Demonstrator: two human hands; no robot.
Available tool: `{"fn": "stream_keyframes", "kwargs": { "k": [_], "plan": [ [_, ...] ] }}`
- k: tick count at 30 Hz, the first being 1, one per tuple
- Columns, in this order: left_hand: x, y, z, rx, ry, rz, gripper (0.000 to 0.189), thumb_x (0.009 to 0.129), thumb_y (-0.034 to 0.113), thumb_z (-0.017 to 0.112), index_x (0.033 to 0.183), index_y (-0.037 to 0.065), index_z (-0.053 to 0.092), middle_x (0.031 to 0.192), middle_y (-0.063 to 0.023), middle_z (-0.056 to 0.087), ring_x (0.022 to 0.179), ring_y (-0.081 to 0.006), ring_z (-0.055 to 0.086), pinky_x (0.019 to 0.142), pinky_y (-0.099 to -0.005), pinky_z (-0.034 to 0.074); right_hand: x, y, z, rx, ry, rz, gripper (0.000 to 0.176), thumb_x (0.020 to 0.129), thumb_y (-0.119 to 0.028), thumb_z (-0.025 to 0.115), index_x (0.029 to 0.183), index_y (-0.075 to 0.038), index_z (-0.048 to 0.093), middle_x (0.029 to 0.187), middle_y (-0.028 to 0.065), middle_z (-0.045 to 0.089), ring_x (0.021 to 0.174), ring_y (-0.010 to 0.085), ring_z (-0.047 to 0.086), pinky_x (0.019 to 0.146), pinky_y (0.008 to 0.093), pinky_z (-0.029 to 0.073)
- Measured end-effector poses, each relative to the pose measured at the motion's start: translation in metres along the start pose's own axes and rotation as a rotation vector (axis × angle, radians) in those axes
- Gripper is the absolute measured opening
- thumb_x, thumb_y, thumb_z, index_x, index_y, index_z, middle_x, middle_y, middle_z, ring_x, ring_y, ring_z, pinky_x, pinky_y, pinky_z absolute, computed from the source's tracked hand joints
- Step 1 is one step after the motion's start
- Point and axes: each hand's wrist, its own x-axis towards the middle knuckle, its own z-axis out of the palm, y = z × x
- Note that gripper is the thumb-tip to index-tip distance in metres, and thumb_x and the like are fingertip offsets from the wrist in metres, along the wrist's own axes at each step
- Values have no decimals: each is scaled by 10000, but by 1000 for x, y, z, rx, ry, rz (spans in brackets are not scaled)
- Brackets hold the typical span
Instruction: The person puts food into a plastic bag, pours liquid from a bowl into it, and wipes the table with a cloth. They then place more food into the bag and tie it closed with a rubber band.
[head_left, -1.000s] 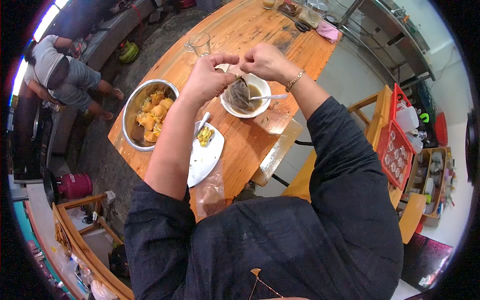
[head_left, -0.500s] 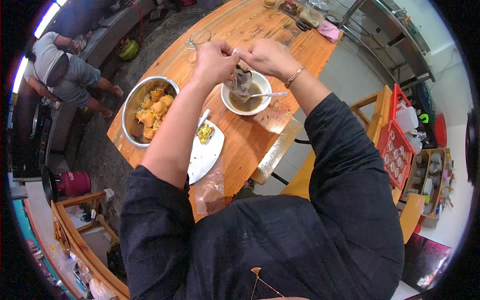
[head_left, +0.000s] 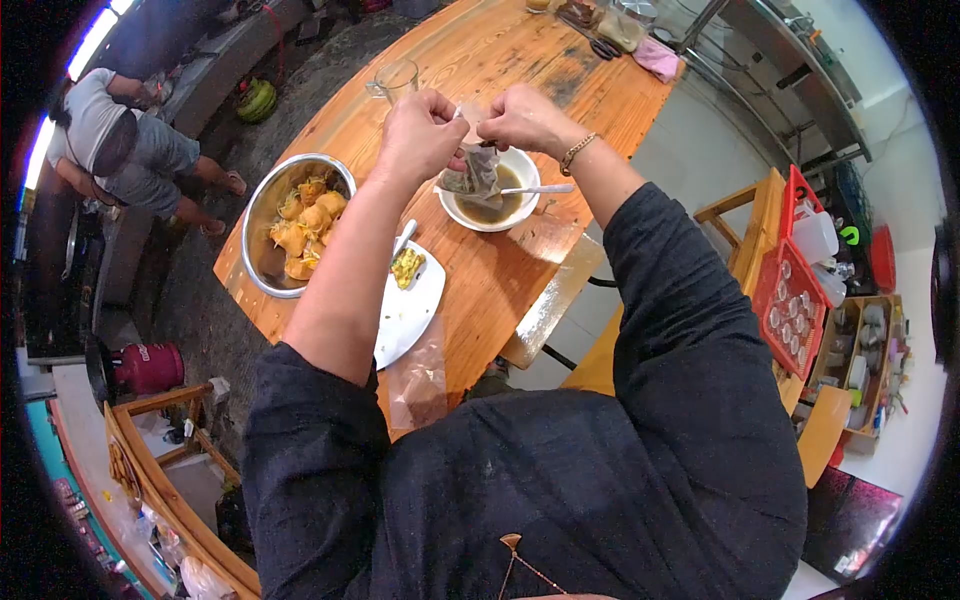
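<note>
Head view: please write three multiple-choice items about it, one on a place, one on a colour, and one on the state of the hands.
1. Where does the plastic bag hang?
A) over the white bowl
B) on the floor
C) on a chair

2. What colour is the food in the metal bowl?
A) green
B) yellow-orange
C) black

3. How do the left hand and the right hand hold the bag?
A) only the left one touches it
B) both pinch its top
C) neither touches it

Answers:
1 A, the bag hangs just above the brown soup in that bowl.
2 B, the pieces look yellow to orange.
3 B, both hands close on the upper edge of the bag.
</note>
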Motion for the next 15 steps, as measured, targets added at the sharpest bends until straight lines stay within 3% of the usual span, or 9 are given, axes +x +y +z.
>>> {"fn": "stream_keyframes", "kwargs": {
  "k": [3, 6, 10, 13, 15],
  "plan": [
    [2, -3, -1, -3, 48, -40, 115, 790, 52, 604, 844, -44, 575, 703, -107, 644, 556, -192, 677, 469, -286, 538, -9, -10, -12, 114, -22, 70, 241, 745, -232, 668, 668, -7, 635, 629, 63, 632, 576, 120, 586, 485, 271, 448],
    [1, -3, -3, -72, 28, -99, 117, 807, 39, 597, 863, -56, 558, 738, -112, 627, 581, -198, 668, 488, -291, 562, -6, -2, -15, 271, -17, 0, 233, 777, -245, 668, 752, -15, 640, 710, 59, 636, 615, 120, 605, 485, 265, 468],
    [-3, 6, 6, -258, -41, -84, 132, 838, 42, 594, 895, -61, 534, 785, -107, 597, 624, -202, 659, 526, -301, 592, -22, -4, -9, 481, -113, 160, 336, 834, -325, 642, 923, -3, 609, 846, 70, 611, 651, 136, 624, 513, 267, 527],
    [-1, 4, 8, -257, -14, -75, 151, 853, 54, 594, 922, -62, 528, 811, -111, 594, 639, -211, 665, 542, -294, 594, -25, 3, -7, 643, -235, 246, 325, 853, -329, 620, 902, -8, 617, 811, 58, 612, 646, 124, 620, 514, 257, 521],
    [-2, 2, 9, -251, 3, -85, 158, 859, 59, 592, 934, -64, 527, 826, -113, 592, 646, -213, 666, 547, -288, 593, -30, 5, -7, 677, -253, 196, 255, 850, -268, 646, 909, -21, 626, 758, 41, 607, 616, 105, 601, 540, 244, 518]
  ]
}}
